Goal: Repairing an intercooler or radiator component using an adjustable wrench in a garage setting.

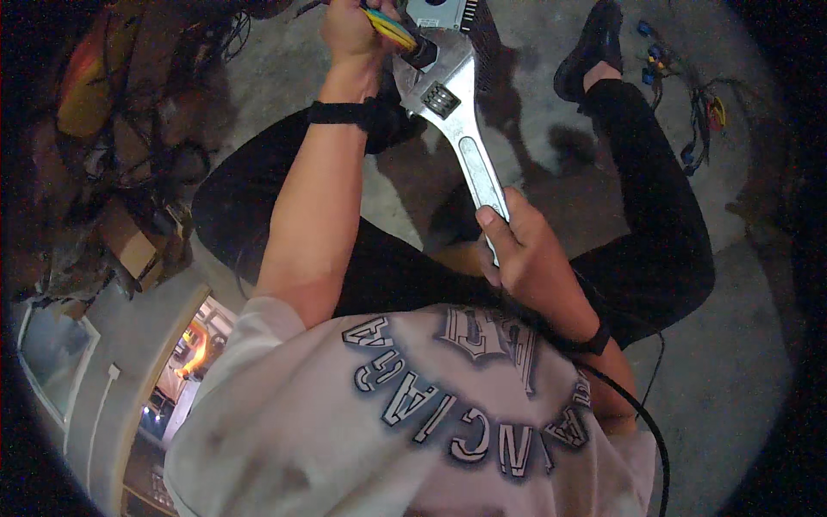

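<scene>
My right hand [536,252] is closed around the handle of a large silver adjustable wrench [472,155]. The wrench slants up and to the left, its head touching or very near the black end piece [420,53] of a cable. My left hand [351,33], at the top edge, is closed on that cable's bundle of yellow, green and blue wires [392,31]; part of its fingers is cut off by the frame. Just beyond the wrench head stands a dark box-shaped unit with a pale label plate [439,12]. Whether the jaws grip the end piece, I cannot tell.
My bent legs in black trousers [659,198] frame the grey concrete floor [525,52]. On the right lie loose wires with blue connectors [650,73]. Tangled dark cables and a small cardboard box [133,246] are at the left. A black cable [642,409] runs past my right side.
</scene>
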Demonstrator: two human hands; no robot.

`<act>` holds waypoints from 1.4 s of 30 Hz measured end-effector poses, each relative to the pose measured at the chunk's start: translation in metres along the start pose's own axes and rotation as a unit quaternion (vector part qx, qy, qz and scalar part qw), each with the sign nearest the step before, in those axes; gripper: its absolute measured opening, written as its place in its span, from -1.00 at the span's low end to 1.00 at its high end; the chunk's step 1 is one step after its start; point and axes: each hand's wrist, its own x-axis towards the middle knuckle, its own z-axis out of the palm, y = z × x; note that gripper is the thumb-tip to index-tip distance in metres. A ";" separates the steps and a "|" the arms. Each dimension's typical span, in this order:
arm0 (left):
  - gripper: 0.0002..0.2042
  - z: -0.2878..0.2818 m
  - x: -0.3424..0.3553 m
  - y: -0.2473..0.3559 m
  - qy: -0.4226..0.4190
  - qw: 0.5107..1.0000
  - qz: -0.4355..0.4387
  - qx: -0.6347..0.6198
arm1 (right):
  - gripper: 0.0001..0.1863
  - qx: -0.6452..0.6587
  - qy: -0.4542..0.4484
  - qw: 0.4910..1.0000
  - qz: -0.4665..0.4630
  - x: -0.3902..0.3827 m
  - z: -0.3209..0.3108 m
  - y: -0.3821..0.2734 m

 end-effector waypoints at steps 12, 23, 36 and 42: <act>-0.67 0.005 -0.008 -0.010 0.011 1.000 0.005 0.009 | -0.77 -0.230 0.013 0.973 -0.021 -0.012 -0.019 -0.007; -0.68 0.018 -0.036 -0.003 0.049 0.992 0.009 0.117 | -0.75 -0.026 0.063 0.990 0.123 -0.018 0.015 0.011; -0.69 -0.010 -0.017 0.001 -0.005 0.999 -0.005 0.040 | -0.68 -0.307 0.057 0.949 -0.045 -0.026 -0.060 0.003; -0.68 -0.006 -0.027 0.000 -0.032 0.990 -0.003 0.140 | -0.65 -0.217 -0.026 0.953 0.208 0.000 -0.111 -0.026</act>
